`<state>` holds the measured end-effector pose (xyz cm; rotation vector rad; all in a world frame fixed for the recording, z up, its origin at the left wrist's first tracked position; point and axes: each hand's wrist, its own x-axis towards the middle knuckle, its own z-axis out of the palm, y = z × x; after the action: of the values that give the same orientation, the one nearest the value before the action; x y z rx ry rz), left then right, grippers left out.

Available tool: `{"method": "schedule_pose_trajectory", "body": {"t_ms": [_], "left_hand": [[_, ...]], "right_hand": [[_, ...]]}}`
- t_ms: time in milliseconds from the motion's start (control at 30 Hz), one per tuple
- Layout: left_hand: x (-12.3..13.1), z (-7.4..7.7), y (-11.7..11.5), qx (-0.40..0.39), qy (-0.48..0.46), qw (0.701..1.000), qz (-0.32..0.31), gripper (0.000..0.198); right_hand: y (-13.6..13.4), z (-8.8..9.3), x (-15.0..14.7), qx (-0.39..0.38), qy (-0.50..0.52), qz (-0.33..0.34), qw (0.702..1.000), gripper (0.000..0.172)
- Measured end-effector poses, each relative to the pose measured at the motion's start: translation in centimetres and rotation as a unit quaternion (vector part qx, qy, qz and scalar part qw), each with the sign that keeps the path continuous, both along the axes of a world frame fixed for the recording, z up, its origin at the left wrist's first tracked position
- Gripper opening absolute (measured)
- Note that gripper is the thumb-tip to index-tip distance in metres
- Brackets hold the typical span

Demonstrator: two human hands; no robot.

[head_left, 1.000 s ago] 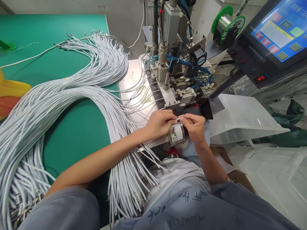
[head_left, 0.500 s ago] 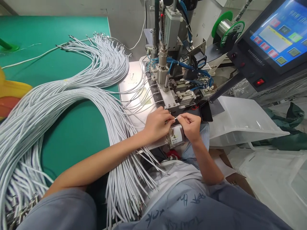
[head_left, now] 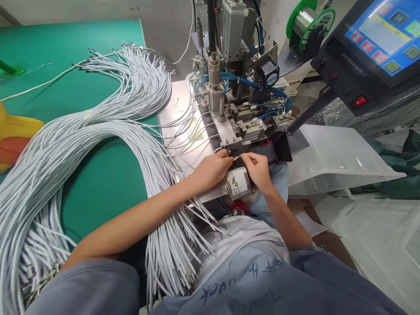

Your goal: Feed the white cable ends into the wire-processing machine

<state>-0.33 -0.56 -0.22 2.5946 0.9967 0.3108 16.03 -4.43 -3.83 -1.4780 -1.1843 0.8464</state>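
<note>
Far to the left of the left hand, a yellow-and-orange object (head_left: 19, 135) stood at the edge of a green tabletop (head_left: 105, 183). Between it and the hand, a thick bundle of white cables (head_left: 95, 120) curved across that surface, and part of it passed beneath the left forearm. The left hand (head_left: 212, 169) had its thumb and fingers closed together, pinching a white wire (head_left: 236, 158) whose thin end bridged the small gap to the other hand. Just beyond both hands rose a machine (head_left: 226, 105) with blue tubes, and just below them sat a labelled metal cylinder (head_left: 239, 183). The right hand (head_left: 256, 168) met the wire's tip with thumb and forefinger — a pinch, its other fingers curled. Right of that hand lay a translucent bin (head_left: 337, 159); farther up and right, a tilted screen (head_left: 383, 37) glowed.
</note>
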Motion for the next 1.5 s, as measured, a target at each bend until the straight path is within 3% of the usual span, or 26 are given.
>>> {"method": "schedule_pose_trajectory", "body": {"t_ms": [133, 400, 700, 933, 1500], "left_hand": [[0.3, -0.3, 0.2, 0.005, 0.119, 0.993, -0.003, 0.029], [0.3, -0.5, 0.4, 0.003, 0.117, 0.993, -0.008, 0.030], [0.2, -0.7, 0.4, 0.016, 0.121, 0.992, -0.017, 0.033], [-0.1, -1.0, 0.5, 0.027, 0.112, 0.993, -0.036, 0.034], [0.1, -0.6, 0.4, 0.000, 0.111, 0.993, -0.047, 0.032]], "right_hand": [[0.9, -1.3, 1.1, -0.060, 0.047, 0.040, 0.996, 0.019], [1.6, -1.3, 0.3, -0.110, 0.133, 0.046, 0.984, 0.016], [1.9, -2.2, 0.6, -0.112, 0.111, 0.102, 0.982, 0.022], [1.9, -3.1, 0.9, -0.068, 0.058, 0.160, 0.983, 0.030], [2.2, -3.8, 0.6, -0.060, 0.087, 0.148, 0.983, 0.045]]}}
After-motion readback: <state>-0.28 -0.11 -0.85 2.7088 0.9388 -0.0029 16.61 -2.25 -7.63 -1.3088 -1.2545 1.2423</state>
